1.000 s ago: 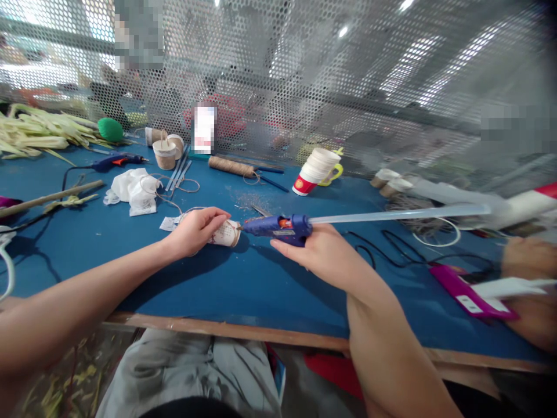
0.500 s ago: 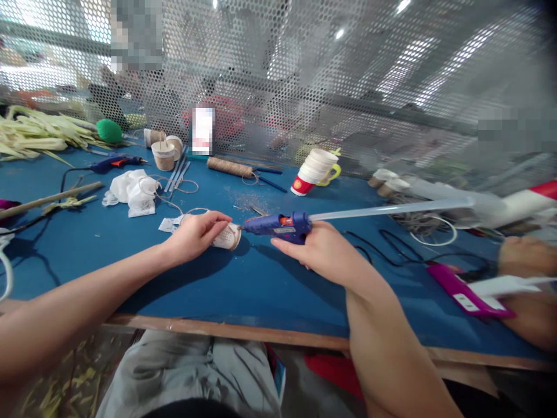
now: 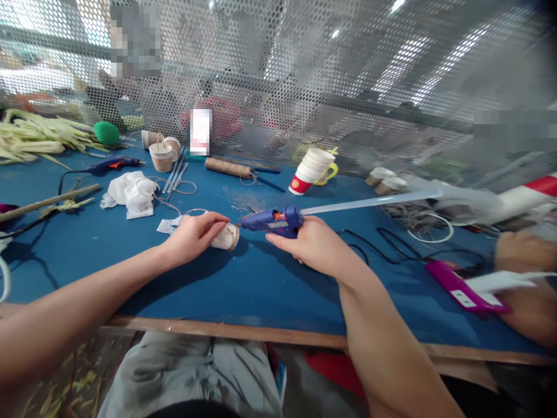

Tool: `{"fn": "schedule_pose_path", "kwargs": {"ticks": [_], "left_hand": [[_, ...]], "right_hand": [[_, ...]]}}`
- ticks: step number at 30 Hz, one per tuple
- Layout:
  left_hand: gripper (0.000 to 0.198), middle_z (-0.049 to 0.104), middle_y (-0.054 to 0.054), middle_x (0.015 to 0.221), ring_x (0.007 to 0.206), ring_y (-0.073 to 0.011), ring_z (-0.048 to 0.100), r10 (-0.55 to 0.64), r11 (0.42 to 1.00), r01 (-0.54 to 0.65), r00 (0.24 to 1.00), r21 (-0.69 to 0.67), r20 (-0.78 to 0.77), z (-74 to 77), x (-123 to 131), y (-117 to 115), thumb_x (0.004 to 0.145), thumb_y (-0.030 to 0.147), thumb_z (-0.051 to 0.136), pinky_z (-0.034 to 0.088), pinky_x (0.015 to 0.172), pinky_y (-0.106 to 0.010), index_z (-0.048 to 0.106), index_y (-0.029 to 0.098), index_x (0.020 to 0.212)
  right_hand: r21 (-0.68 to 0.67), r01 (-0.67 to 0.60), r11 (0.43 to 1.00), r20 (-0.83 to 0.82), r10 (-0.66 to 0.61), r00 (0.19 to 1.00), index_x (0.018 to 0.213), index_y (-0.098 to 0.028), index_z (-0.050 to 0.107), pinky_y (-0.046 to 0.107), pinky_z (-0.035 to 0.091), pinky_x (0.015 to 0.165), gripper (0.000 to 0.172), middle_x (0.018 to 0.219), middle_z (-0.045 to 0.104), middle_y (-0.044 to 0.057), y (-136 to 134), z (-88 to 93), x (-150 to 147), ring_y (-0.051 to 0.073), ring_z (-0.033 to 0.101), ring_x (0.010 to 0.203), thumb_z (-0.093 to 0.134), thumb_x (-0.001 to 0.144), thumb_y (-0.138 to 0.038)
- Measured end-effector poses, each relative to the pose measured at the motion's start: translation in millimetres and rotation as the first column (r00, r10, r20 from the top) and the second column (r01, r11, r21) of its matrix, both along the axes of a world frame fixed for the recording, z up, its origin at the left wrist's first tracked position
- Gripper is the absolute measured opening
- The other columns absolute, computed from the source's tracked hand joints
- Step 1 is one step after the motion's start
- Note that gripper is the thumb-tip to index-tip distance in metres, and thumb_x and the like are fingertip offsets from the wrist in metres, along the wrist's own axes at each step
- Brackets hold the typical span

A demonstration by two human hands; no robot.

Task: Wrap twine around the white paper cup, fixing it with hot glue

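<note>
My left hand (image 3: 194,235) is closed on a small white paper cup (image 3: 225,237), which lies on its side just above the blue table (image 3: 243,290). Brown twine (image 3: 236,233) rings the cup near its end, and a strand trails back past my wrist. In my right hand (image 3: 319,244) is a blue hot glue gun (image 3: 272,222), my fingers wrapped round its handle. Its nozzle points left, right beside the cup's twined edge; whether they touch I cannot tell. A long clear glue stick (image 3: 369,201) sticks out of the gun's back.
Behind lie a twine spool (image 3: 228,168), stacked paper cups (image 3: 311,172), twine-wrapped cups (image 3: 162,158) and a second glue gun (image 3: 115,164). White crumpled bags (image 3: 130,193) sit left. A purple power strip (image 3: 465,290) and another person's hand (image 3: 517,255) are at right. A perforated metal screen (image 3: 278,75) stands behind.
The glue gun in my right hand has shifted slightly left, its long stick along with it. My left hand keeps hold of the cup in nearly the same spot.
</note>
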State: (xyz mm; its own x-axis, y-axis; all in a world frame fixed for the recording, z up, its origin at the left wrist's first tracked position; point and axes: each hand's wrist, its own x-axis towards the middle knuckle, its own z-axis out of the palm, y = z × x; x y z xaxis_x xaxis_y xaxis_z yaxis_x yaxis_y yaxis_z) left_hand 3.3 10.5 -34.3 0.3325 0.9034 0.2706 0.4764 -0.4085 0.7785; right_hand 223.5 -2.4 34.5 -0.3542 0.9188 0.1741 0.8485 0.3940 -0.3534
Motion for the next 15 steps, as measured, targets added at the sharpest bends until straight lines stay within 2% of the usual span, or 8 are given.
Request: {"fn": "schedule_pose_path", "kwargs": {"ticks": [9, 15], "left_hand": [[0.033, 0.068, -0.006, 0.084, 0.07, -0.016, 0.061, 0.004, 1.0, -0.004, 1.0, 0.009, -0.031, 1.3, -0.5, -1.5, 0.086, 0.034, 0.038, 0.045, 0.06, -0.025, 0.06, 0.014, 0.101], [0.033, 0.068, -0.007, 0.091, 0.076, -0.0173, 0.062, 0.003, 1.0, -0.003, 1.0, 0.021, -0.027, 0.3, 0.3, -0.8, 0.086, 0.034, 0.038, 0.047, 0.066, -0.027, 0.06, 0.014, 0.101]], "right_hand": [[-0.073, -0.003, 0.997, -0.031, 0.001, 1.0, 0.064, -0.02, 0.06, 0.026, 0.045, 0.055, 0.018, 0.06, 0.064, 0.002, -3.9, 2.5, 4.0, 0.018, 0.061, 0.063, 0.055, 0.075, -0.033], [-0.083, 0.033, 0.996, -0.033, -0.036, 0.999, 0.057, -0.02, 0.054, 0.025, 0.043, 0.05, 0.022, 0.059, 0.063, 0.001, 0.0, 2.3, 0.3, 0.016, 0.059, 0.057, 0.055, 0.074, -0.034]]}}
